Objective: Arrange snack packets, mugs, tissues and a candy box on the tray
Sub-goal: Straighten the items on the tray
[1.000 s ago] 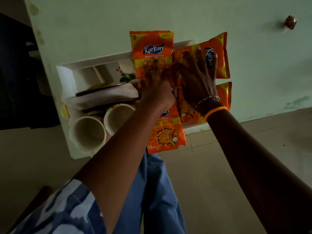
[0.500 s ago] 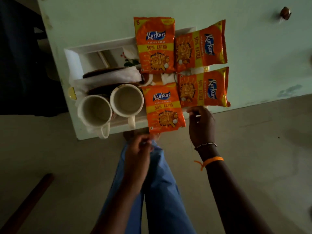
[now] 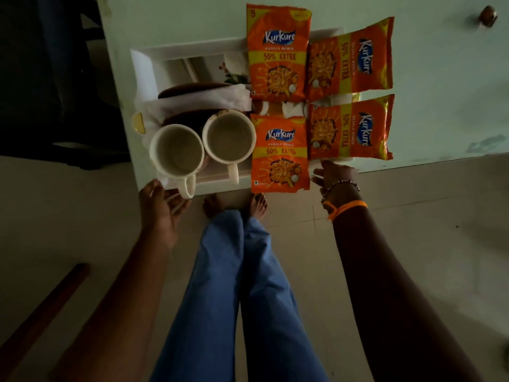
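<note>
A white tray [image 3: 192, 47] lies on a pale green table [image 3: 429, 78], at its near edge. On its right side lie several orange Kurkure snack packets: two far ones [image 3: 278, 56] [image 3: 349, 56] and two near ones [image 3: 279, 155] [image 3: 349, 128]. Two empty white mugs [image 3: 176, 154] [image 3: 230, 136] stand at the near left, handles toward me. Behind them white tissues [image 3: 203, 100] lie over a dark brown thing [image 3: 192, 86]. My left hand [image 3: 159, 208] grips the tray's near-left corner beside a mug handle. My right hand [image 3: 336, 175] holds the near-right edge.
A small brown object [image 3: 487, 16] sits far right on the table. My blue trouser legs [image 3: 234, 271] and bare feet are just under the table edge. A dark stick [image 3: 41, 312] lies on the tiled floor at the left. Dark furniture stands at the far left.
Both hands left the packets, drew back toward me, then moved out to the tray's near corners. The packets and mugs stayed where they were.
</note>
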{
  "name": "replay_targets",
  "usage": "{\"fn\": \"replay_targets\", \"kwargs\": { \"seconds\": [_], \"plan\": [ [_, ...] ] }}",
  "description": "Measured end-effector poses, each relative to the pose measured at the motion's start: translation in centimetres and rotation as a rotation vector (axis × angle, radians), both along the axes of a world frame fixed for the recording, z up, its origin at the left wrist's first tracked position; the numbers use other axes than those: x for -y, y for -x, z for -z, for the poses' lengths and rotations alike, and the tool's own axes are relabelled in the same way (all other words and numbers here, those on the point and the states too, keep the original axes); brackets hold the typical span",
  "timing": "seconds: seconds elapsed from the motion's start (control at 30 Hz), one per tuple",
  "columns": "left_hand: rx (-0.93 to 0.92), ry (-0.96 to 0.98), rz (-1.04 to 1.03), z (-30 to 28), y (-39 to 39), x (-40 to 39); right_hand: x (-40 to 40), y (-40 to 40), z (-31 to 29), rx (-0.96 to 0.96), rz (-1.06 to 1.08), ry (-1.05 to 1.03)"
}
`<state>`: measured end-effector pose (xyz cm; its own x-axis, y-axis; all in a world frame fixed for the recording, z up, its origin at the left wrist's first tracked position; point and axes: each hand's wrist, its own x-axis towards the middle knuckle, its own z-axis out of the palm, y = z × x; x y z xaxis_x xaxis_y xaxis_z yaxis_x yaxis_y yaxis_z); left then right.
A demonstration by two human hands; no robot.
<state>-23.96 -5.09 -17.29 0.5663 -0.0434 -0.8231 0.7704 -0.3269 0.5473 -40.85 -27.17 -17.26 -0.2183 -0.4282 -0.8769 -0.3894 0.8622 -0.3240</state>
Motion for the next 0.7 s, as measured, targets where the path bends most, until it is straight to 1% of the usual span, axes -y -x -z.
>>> {"fn": "replay_targets", "kwargs": {
  "seconds": [0.13, 0.27, 0.33, 0.4, 0.57, 0.67, 0.7],
  "plan": [
    [-0.002, -0.028, 0.068, 0.3, -0.9, 0.1, -0.1, 0.2, -0.1, -0.025, 0.055, -0.043],
    [0.034, -0.018, 0.121, 0.6, -1.1, -0.1, -0.2, -0.2, 0.4, -0.003, 0.012, 0.024],
    [0.04, 0.008, 0.138, 0.7, -1.1, -0.2, 0.0, -0.3, 0.6, -0.029, -0.003, 0.053],
    [0.045, 0.015, 0.148, 0.9, -1.3, -0.2, 0.2, -0.2, 0.7, -0.03, 0.035, 0.067],
    [0.064, -0.051, 0.071, 1.2, -1.3, 0.3, 0.3, -0.1, 1.4, 0.041, 0.08, 0.095],
    [0.078, -0.077, 0.045, 1.0, -1.1, 0.7, -0.1, -0.1, 1.6, 0.127, 0.228, 0.165],
    [0.087, -0.077, 0.048, 1.0, -1.1, 0.7, -0.3, -0.1, 1.7, 0.141, 0.243, 0.171]
  ]
}}
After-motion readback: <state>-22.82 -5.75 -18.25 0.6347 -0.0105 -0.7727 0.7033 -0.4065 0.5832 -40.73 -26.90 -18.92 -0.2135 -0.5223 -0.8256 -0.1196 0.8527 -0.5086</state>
